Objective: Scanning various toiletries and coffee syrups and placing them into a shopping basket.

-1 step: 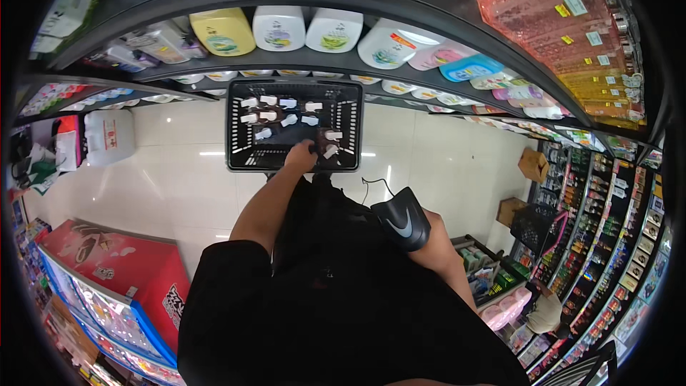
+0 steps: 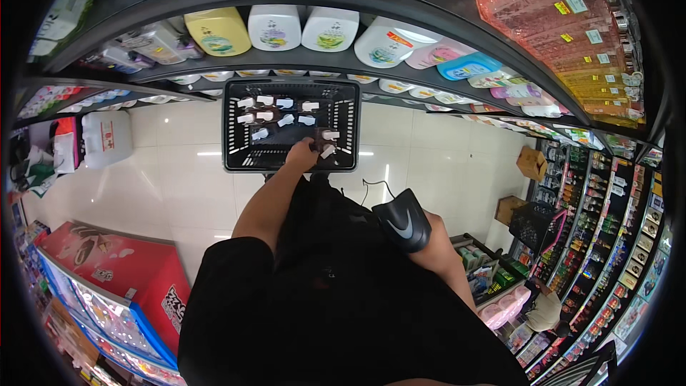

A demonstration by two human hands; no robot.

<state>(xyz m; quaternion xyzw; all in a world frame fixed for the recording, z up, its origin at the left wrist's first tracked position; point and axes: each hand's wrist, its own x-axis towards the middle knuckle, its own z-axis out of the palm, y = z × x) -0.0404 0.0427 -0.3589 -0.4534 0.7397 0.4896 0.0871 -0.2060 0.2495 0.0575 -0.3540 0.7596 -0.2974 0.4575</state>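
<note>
My left hand (image 2: pixel 303 153) reaches over the near edge of a black plastic basket (image 2: pixel 230 159). Its fingers are curled around something dark and small that I cannot make out. Several white-topped bottles (image 2: pixel 286 121) with dark bodies stand in the basket, two of them just right of the hand. My right forearm (image 2: pixel 451 266) bends in front of my black shirt. A black, flared object (image 2: pixel 401 221) with a grey curved mark covers the right hand, so its fingers are hidden. From beside that object runs a thin black cord (image 2: pixel 379 182).
Dark shelves with large pump-type bottles (image 2: pixel 274 28) curve across the far side. Pink bottles (image 2: pixel 532 11) stand at upper right. A white jug (image 2: pixel 107 139) is on the left floor, with a red-topped display case (image 2: pixel 118 261) nearer. A crouching person (image 2: pixel 547 311) is at lower right.
</note>
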